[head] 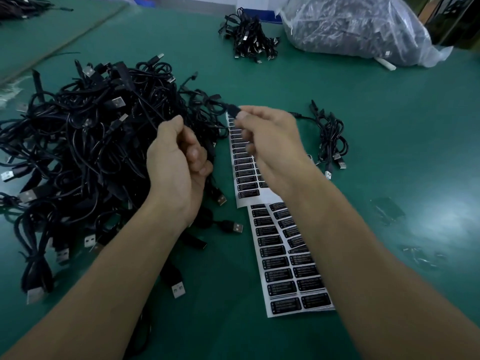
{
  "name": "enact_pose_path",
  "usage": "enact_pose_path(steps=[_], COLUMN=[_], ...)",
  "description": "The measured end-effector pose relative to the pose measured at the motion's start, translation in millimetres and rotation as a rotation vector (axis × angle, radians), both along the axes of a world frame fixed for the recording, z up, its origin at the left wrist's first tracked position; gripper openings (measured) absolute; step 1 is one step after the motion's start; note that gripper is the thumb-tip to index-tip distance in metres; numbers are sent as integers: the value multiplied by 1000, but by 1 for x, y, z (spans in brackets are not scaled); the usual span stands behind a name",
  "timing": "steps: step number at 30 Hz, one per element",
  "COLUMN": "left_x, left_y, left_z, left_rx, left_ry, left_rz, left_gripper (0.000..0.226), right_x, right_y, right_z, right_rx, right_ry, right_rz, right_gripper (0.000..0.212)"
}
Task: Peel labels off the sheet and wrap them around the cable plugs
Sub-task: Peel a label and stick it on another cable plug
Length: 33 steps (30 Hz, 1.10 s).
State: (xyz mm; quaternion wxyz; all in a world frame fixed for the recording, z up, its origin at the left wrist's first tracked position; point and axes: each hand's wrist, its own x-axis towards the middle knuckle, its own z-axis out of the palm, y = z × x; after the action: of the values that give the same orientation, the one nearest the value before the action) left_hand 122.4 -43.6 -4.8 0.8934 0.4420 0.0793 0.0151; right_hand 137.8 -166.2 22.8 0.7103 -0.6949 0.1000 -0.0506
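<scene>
Head view, from near to far. Closest to me on the table lies a sheet with two columns of black labels, and I see no gaps in it. Behind it is a second sheet, partly hidden under my right arm. Its upper end looks white, so I judge some labels there are already taken.

My left hand is above the edge of the pile. Its fingers are curled, and I believe they close around a cable, but the view there is dark. My right hand is raised over the second sheet, and its thumb and forefinger pinch a plug at its end. If a label is already on this plug, I cannot tell, because the picture is blurred there.

The pile at my left is large and tangled, with many bare USB ends. At my right a few cables lie apart, perhaps the finished ones. Far back I see a tied bundle and a full plastic bag.

My judgement is that the work is at an early stage. Few cables look done, and most of the pile and nearly all labels remain.
</scene>
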Motion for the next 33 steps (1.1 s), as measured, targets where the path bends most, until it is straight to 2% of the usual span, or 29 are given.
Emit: enact_pose_path(steps=[5, 9, 15, 20, 23, 25, 28, 31, 33], left_x=[-3, -2, -1, 1, 1, 2, 0, -4, -6], left_y=[-1, -3, -5, -3, -1, 1, 2, 4, 6], left_z=[0, 2, 4, -1, -3, -3, -2, 1, 4], left_rx=[90, 101, 70, 62, 124, 146, 160, 74, -20], left_ry=[-22, 14, 28, -26, -35, -42, -74, -125, -133], left_rz=[-97, -154, -190, -145, -110, -136, -188, -275, -388], left_gripper=[40, 48, 55, 21, 21, 23, 33, 36, 30], right_x=[-22, -37, -51, -58, -59, -57, -50, -46, -42], right_y=[-25, -44, -48, -50, -56, -57, -55, -45, -37], right_z=[11, 9, -4, -9, -3, -1, -3, -5, -6], right_rx=[365, 426, 208, -98, -205, -262, -204, -100, -32], right_ry=[-9, -26, 46, 26, 63, 76, 105, 156, 169], right_rz=[13, 179, 355, 595, 712, 650, 405, 298, 251], right_gripper=[18, 16, 21, 21, 18, 14, 15, 14, 13])
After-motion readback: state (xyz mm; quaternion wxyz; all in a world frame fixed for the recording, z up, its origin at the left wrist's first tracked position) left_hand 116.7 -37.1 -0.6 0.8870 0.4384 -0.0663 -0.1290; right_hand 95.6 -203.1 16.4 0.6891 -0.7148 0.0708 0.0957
